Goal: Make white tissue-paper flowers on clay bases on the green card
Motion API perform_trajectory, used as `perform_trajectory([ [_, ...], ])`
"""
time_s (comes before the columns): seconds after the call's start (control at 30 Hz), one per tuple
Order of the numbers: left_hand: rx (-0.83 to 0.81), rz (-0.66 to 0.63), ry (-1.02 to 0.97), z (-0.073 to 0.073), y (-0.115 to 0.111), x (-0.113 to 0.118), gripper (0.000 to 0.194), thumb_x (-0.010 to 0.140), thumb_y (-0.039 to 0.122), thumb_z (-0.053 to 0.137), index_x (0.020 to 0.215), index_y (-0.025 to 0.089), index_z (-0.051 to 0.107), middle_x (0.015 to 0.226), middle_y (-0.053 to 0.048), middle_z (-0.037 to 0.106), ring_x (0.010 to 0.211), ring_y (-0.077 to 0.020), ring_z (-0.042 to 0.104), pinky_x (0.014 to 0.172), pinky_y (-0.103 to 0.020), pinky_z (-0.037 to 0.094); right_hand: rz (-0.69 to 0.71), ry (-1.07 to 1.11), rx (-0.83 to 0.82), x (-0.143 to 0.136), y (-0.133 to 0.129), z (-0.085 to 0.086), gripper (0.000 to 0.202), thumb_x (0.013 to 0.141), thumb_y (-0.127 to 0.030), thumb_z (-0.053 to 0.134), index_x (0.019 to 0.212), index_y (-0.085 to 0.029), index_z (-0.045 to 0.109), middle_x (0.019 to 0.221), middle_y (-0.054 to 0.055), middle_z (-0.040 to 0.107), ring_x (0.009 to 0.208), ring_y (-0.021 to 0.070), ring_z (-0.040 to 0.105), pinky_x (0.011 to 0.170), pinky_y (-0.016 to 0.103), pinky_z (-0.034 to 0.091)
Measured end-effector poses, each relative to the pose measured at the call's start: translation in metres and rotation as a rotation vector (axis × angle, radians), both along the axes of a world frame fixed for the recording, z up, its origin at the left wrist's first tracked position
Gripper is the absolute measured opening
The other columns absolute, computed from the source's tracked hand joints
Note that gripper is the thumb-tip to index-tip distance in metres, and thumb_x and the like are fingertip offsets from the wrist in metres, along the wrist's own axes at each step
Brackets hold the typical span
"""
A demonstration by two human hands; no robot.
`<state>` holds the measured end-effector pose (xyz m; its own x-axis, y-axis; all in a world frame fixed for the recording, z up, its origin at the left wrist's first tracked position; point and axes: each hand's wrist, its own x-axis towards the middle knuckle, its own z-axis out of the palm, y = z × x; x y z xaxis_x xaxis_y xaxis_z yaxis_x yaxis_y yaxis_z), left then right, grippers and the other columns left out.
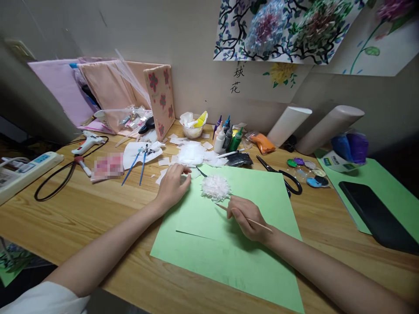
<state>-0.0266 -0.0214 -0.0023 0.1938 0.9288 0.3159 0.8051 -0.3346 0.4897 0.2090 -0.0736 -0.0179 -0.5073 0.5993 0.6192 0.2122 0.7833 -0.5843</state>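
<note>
A fluffy white paper flower [216,187] lies on a light green sheet of paper [209,261]. My right hand [247,216] is closed around a thin wooden stick [258,224]; its pointed tip is just above the sheet, below the flower. To the left of the flower, my left hand [173,185] rests at the sheet's upper left edge with fingers bent and closed. What those fingers hold, if anything, I cannot make out. Small white paper squares [191,153] are piled and scattered beyond that hand.
Black scissors [278,172] lie across the sheet's right edge. Paint bottles [227,137] and a bowl [193,128] stand behind. Leftward are two blue brushes [143,168], a glue gun [88,141] and a power strip [29,174]. A phone [376,213] lies at the right.
</note>
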Motion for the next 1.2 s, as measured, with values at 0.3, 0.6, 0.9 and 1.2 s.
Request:
perform_trajectory([
  [0.3, 0.052, -0.19, 0.124, -0.003, 0.007, -0.005, 0.016, 0.08, 0.033, 0.064, 0.091, 0.021, 0.063, 0.102, -0.003, 0.061, 0.098, -0.0216, 0.05, 0.083, -0.036, 0.038, -0.001, 0.012, -0.076, 0.001, 0.0, -0.002, 0.031, 0.096, -0.019, 0.028, 0.072, -0.019, 0.047, 0.06, 0.0, 0.045, 0.058, 0.0122, 0.041, 0.057, 0.025, 0.033],
  [0.6, 0.059, -0.193, 0.168, -0.01, 0.011, 0.002, 0.009, 0.086, 0.024, 0.055, 0.081, 0.018, 0.06, 0.098, -0.005, 0.062, 0.096, -0.022, 0.048, 0.083, -0.036, 0.038, -0.009, -0.237, -0.015, -0.006, 0.004, 0.002, 0.023, 0.096, -0.021, 0.034, 0.076, -0.019, 0.045, 0.066, 0.001, 0.047, 0.064, 0.0141, 0.041, 0.059, 0.025, 0.035],
  [0.9, 0.005, -0.148, 0.169, -0.01, 0.01, -0.001, 0.008, 0.089, 0.023, 0.048, 0.085, 0.018, 0.053, 0.091, -0.005, 0.06, 0.09, -0.0211, 0.051, 0.078, -0.034, 0.037, -0.024, -0.237, 0.023, -0.005, 0.003, 0.0, 0.027, 0.096, -0.02, 0.032, 0.071, -0.02, 0.042, 0.062, 0.001, 0.044, 0.061, 0.0147, 0.038, 0.057, 0.026, 0.033],
  [1.2, -0.006, -0.186, 0.092, -0.004, 0.004, 0.001, 0.02, 0.082, 0.023, 0.062, 0.099, 0.02, 0.053, 0.091, 0.0, 0.065, 0.09, -0.0178, 0.058, 0.078, -0.032, 0.033, -0.048, -0.294, -0.04, -0.008, 0.004, 0.0, 0.017, 0.095, -0.021, 0.038, 0.081, -0.019, 0.049, 0.071, 0.003, 0.052, 0.068, 0.0147, 0.043, 0.062, 0.026, 0.037],
])
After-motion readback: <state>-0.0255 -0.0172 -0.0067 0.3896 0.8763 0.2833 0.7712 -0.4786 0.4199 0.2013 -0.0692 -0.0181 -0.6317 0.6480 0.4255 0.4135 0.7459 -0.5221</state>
